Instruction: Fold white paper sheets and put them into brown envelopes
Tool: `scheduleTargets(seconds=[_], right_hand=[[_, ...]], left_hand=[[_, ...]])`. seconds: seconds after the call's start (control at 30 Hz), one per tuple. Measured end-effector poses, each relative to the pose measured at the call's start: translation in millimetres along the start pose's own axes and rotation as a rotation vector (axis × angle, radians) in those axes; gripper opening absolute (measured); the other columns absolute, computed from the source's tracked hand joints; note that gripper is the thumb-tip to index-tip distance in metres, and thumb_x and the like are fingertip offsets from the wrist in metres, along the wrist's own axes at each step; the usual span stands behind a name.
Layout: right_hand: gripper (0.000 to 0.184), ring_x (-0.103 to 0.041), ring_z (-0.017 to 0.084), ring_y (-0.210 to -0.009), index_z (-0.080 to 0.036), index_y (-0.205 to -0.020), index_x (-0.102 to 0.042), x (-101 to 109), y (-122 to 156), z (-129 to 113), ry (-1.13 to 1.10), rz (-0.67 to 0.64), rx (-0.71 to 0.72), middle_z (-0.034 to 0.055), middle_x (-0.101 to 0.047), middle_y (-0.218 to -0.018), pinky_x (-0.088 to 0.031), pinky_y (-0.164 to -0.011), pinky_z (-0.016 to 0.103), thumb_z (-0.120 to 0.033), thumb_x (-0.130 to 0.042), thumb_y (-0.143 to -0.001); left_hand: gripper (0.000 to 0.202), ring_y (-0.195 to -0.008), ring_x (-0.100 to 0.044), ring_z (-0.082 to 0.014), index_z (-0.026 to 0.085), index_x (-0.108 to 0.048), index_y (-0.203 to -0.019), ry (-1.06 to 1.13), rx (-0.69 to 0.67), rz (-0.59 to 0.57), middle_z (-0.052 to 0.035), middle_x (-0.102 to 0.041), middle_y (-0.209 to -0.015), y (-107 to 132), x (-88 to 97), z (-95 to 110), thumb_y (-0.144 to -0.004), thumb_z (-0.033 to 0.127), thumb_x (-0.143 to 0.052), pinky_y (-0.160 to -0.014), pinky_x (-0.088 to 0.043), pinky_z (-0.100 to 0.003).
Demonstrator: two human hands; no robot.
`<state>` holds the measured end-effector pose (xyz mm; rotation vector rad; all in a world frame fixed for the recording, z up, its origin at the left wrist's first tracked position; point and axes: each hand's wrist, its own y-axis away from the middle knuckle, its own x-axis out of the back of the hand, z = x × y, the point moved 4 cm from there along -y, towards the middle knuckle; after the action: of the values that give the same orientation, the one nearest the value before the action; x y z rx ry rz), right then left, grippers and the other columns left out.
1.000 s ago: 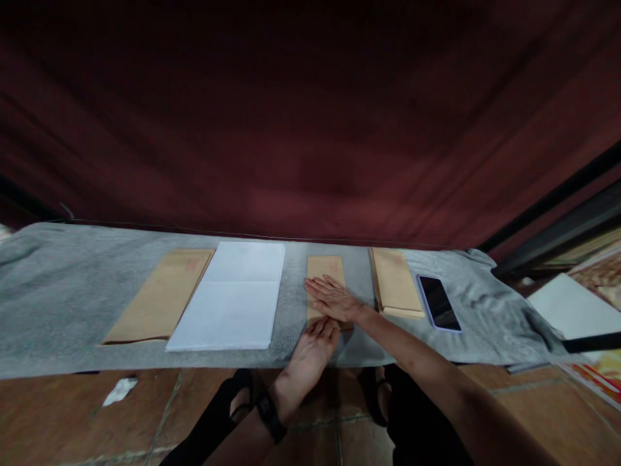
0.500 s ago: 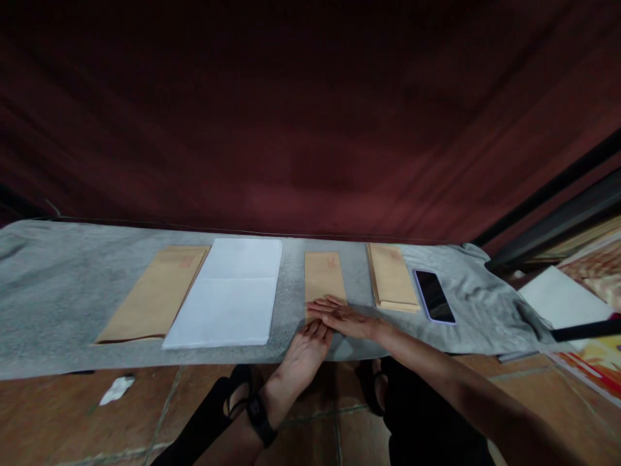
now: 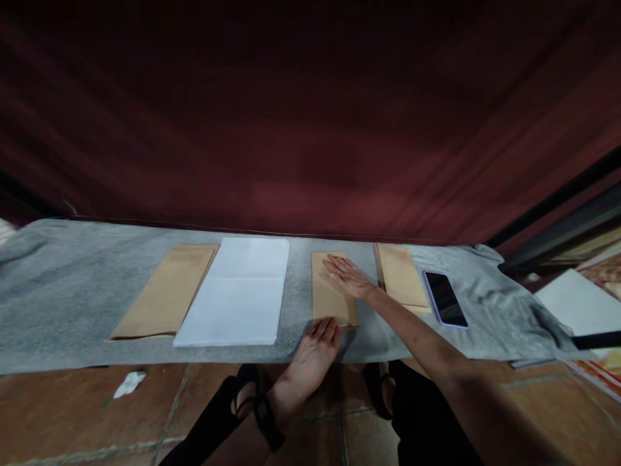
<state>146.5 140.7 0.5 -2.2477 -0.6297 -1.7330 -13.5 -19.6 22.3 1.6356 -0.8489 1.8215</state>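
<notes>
A brown paper envelope point(image 3: 327, 298) lies lengthwise before me on the grey cloth. My right hand point(image 3: 348, 275) rests flat on its upper part, fingers stretched toward the far left. At the envelope's near edge, the fingertips of my left hand point(image 3: 316, 349) press down, extended and fairly close together. Neither hand grips anything. To the left is a stack of white paper point(image 3: 233, 310) with a crease across its middle, and beyond it a pile of brown envelopes point(image 3: 165, 291). Another pile of brown envelopes point(image 3: 402, 275) lies to the right.
A phone point(image 3: 445, 299) in a purple case lies right of the envelopes. The grey cloth point(image 3: 77, 291) covers the long narrow surface, backed by a dark red curtain point(image 3: 301, 162). A white scrap point(image 3: 129, 384) is on the tiled floor. Boards and a black bar point(image 3: 599, 341) stand at far right.
My right hand has slid away from me, from the envelope's near end to its upper part. My left hand stays at the near edge. The view has shifted slightly.
</notes>
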Motion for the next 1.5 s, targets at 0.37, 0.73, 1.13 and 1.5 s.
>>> scheduleTargets(seconds=[0.37,0.73,1.13,1.5], right_hand=[[0.059,-0.017,0.021,-0.154,-0.023,-0.160,-0.025,-11,5,-6,-0.007,0.056,0.055,0.0048,-0.021,-0.167,-0.012,-0.127,0.047,-0.046,-0.020,-0.106],[0.051,-0.021,0.024,-0.154,-0.036,-0.156,-0.031,-15,50,-50,-0.153,-0.019,0.242,-0.0007,-0.030,-0.164,-0.005,-0.126,0.053,-0.034,-0.038,-0.106],[0.048,-0.030,0.016,-0.150,-0.027,-0.152,-0.042,-14,94,-75,-0.429,-0.066,0.239,0.0046,-0.042,-0.159,-0.013,-0.128,0.048,-0.042,-0.028,-0.108],[0.046,-0.053,0.023,-0.135,-0.028,-0.142,-0.056,-17,131,-67,-0.614,0.155,0.188,0.0082,-0.062,-0.142,-0.037,-0.119,0.050,-0.048,-0.051,-0.101]], left_hand=[[0.046,-0.130,-0.057,-0.0236,0.015,-0.056,-0.132,-0.053,0.053,0.000,-0.0140,-0.061,-0.140,5,-7.1,7,-0.090,0.001,-0.043,-0.105,-0.048,-0.039],[0.048,-0.131,-0.057,-0.0263,0.010,-0.058,-0.134,0.035,0.081,-0.037,-0.0195,-0.060,-0.140,2,-2.4,7,-0.090,0.000,-0.043,-0.108,-0.046,-0.041],[0.043,-0.122,-0.063,-0.0248,0.012,-0.063,-0.126,0.069,0.081,-0.002,-0.0167,-0.066,-0.131,1,9.3,3,-0.089,-0.001,-0.045,-0.104,-0.050,-0.041],[0.043,-0.124,-0.062,-0.0230,0.015,-0.060,-0.130,0.196,0.114,0.042,-0.0146,-0.064,-0.136,2,14.7,-6,-0.091,0.001,-0.046,-0.103,-0.050,-0.039]])
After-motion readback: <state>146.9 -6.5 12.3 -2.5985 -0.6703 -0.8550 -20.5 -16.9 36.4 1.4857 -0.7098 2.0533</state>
